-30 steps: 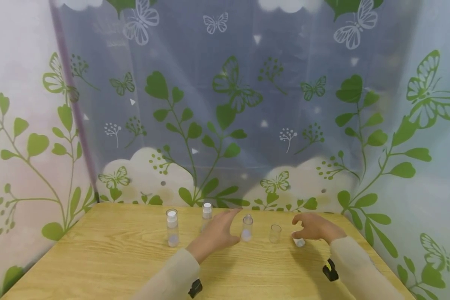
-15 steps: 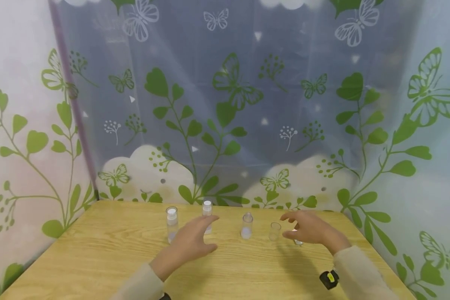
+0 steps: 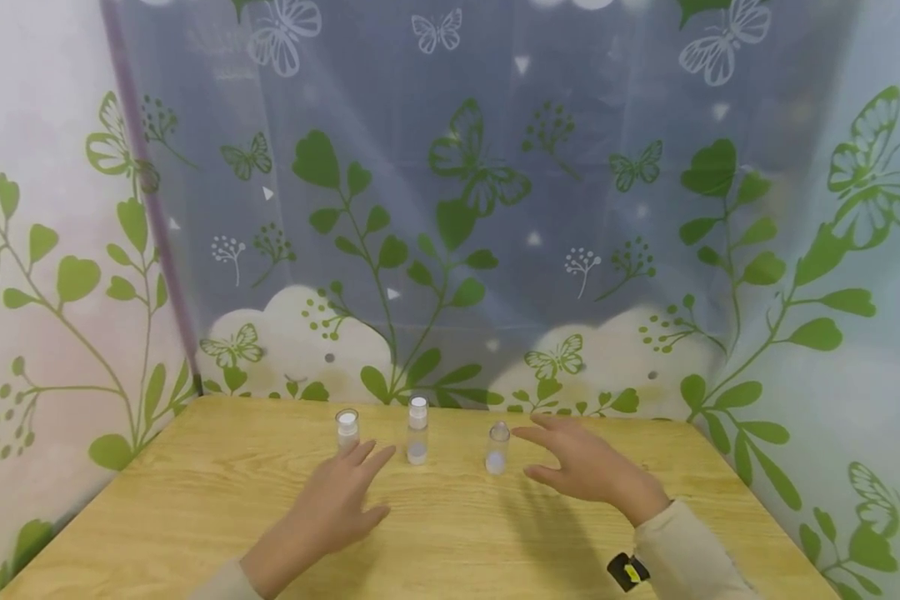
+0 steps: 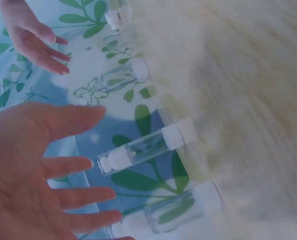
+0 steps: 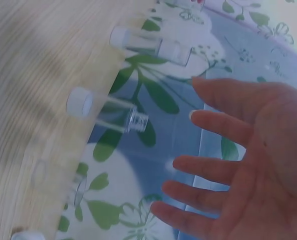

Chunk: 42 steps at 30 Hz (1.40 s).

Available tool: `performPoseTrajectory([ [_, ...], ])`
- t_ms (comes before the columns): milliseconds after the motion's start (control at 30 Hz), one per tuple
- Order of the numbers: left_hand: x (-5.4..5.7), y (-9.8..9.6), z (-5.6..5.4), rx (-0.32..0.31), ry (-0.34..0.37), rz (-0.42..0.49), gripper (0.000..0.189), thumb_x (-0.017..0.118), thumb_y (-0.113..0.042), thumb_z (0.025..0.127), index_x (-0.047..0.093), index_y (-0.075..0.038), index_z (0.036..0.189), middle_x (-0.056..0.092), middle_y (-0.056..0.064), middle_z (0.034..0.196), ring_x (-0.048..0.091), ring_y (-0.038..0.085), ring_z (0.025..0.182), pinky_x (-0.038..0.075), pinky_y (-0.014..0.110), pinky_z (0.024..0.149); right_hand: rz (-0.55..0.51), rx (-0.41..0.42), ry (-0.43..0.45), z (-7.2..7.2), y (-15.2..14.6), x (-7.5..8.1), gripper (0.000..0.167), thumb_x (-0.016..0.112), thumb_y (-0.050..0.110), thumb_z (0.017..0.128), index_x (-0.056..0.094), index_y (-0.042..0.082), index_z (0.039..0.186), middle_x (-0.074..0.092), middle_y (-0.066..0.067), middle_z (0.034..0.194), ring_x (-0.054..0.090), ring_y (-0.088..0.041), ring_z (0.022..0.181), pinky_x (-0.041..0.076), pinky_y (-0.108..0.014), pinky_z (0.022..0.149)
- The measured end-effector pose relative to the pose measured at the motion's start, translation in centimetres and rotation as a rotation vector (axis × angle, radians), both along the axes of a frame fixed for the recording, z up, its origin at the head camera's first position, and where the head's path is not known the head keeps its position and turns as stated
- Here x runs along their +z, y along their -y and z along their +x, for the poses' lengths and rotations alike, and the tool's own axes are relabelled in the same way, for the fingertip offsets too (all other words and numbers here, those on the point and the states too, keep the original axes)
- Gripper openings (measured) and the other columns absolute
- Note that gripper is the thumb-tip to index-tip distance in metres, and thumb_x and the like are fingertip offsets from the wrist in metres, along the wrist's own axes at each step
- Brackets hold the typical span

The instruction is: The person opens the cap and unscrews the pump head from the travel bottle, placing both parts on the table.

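My left hand (image 3: 330,504) hovers with spread fingers just in front of the left pump bottle (image 3: 347,427), covering its lower part in the head view. The middle pump bottle (image 3: 417,435) stands upright with a white pump top; both are clear with white bases. My right hand (image 3: 588,462), fingers extended and holding nothing, is just right of an uncapped clear bottle (image 3: 497,450). That bottle's bare threaded neck (image 5: 139,121) shows in the right wrist view. A loose clear cap (image 5: 58,182) and a white pump top (image 5: 28,235) stand beyond, hidden behind the right hand in the head view.
A light wood table (image 3: 435,542) carries everything. Its back edge meets a hanging curtain (image 3: 375,208) printed with leaves and butterflies, and similar printed sheets enclose both sides. Black wrist mount (image 3: 628,572) sits on the right sleeve (image 3: 686,550).
My left hand has moved left and toward me, from the middle bottle to before the left one. My right hand has moved left from the white pump top toward the uncapped bottle.
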State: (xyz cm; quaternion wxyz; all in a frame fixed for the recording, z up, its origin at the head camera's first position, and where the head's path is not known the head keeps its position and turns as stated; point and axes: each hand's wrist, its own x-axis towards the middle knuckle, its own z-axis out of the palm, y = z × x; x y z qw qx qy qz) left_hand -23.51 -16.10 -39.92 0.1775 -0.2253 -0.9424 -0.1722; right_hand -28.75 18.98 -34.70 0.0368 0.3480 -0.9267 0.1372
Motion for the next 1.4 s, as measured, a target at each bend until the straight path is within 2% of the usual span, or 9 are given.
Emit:
performPoseTrajectory([
  [233,-0.7,1.6,0.9,0.138,-0.031,-0.07,0.065,0.082,-0.025,0.087,0.056,0.006,0.138,0.064,0.026,0.135,0.062,0.051,0.121,0.058,0.061,0.087,-0.002,0.006,0.014,1.0,1.1,-0.3,0.061,0.063,0.03,0.103,0.042,0.01,0.157,0.029,-0.038,0.161,0.032,-0.061,0.145,0.04,-0.074,0.106],
  [433,-1.1,2.5,0.0,0.298,0.148,-0.114,0.077,0.065,-0.044,0.099,0.043,0.012,0.146,0.05,0.035,0.147,0.043,0.062,0.136,0.045,0.078,0.093,0.024,0.006,0.026,1.3,1.7,-0.7,0.063,0.059,0.032,0.105,0.036,0.013,0.16,0.024,-0.036,0.164,0.028,-0.059,0.148,0.041,-0.072,0.107],
  [500,-1.4,2.8,-0.7,0.319,0.17,-0.107,0.08,0.064,-0.046,0.099,0.04,0.013,0.148,0.046,0.037,0.149,0.038,0.064,0.139,0.042,0.08,0.096,0.027,0.006,0.033,1.3,1.9,-0.9,0.065,0.059,0.032,0.105,0.034,0.013,0.161,0.022,-0.035,0.165,0.027,-0.059,0.149,0.041,-0.071,0.108],
  [633,-2.2,3.4,-2.3,0.324,0.194,-0.086,0.084,0.065,-0.046,0.098,0.038,0.016,0.148,0.044,0.04,0.149,0.035,0.065,0.139,0.044,0.079,0.094,0.023,0.016,0.03,1.5,2.5,-1.1,0.067,0.063,0.03,0.103,0.034,0.014,0.161,0.021,-0.034,0.166,0.028,-0.059,0.148,0.04,-0.072,0.108],
  [767,-2.6,4.0,-4.0,0.288,0.233,-0.017,0.082,0.067,-0.041,0.097,0.037,0.018,0.147,0.046,0.042,0.145,0.043,0.064,0.134,0.048,0.073,0.096,0.022,0.01,0.034,1.7,3.0,-1.3,0.067,0.066,0.028,0.101,0.036,0.015,0.16,0.023,-0.031,0.167,0.03,-0.057,0.148,0.036,-0.079,0.105],
  [900,-2.9,4.3,-5.7,0.227,0.265,0.145,0.072,0.075,-0.028,0.092,0.046,0.02,0.138,0.059,0.039,0.131,0.059,0.055,0.119,0.052,0.063,0.099,0.033,-0.003,0.039,1.8,3.3,-1.4,0.067,0.066,0.029,0.101,0.037,0.017,0.16,0.024,-0.028,0.167,0.032,-0.054,0.149,0.035,-0.082,0.103],
  [1033,-3.4,4.4,-7.1,0.202,0.328,0.312,0.057,0.082,-0.019,0.086,0.057,0.011,0.128,0.066,0.031,0.125,0.065,0.047,0.115,0.054,0.059,0.097,0.038,-0.005,0.042,1.9,3.4,-1.4,0.067,0.067,0.03,0.101,0.038,0.017,0.159,0.026,-0.026,0.167,0.034,-0.053,0.149,0.034,-0.082,0.103],
  [1233,-4.1,4.7,-8.2,0.231,0.394,0.472,0.043,0.084,-0.012,0.082,0.065,0.004,0.117,0.072,0.021,0.109,0.069,0.033,0.098,0.059,0.045,0.08,0.04,-0.006,0.06,1.8,3.6,-1.3,0.068,0.066,0.029,0.101,0.036,0.017,0.16,0.026,-0.025,0.168,0.034,-0.051,0.149,0.036,-0.08,0.104],
  [1400,-4.1,4.8,-8.5,0.241,0.403,0.522,0.033,0.083,-0.007,0.082,0.067,0.005,0.107,0.072,0.017,0.102,0.069,0.028,0.094,0.058,0.039,0.075,0.033,0.0,0.057,1.8,3.6,-1.1,0.068,0.067,0.029,0.1,0.037,0.017,0.16,0.027,-0.025,0.168,0.035,-0.051,0.148,0.038,-0.078,0.104],
])
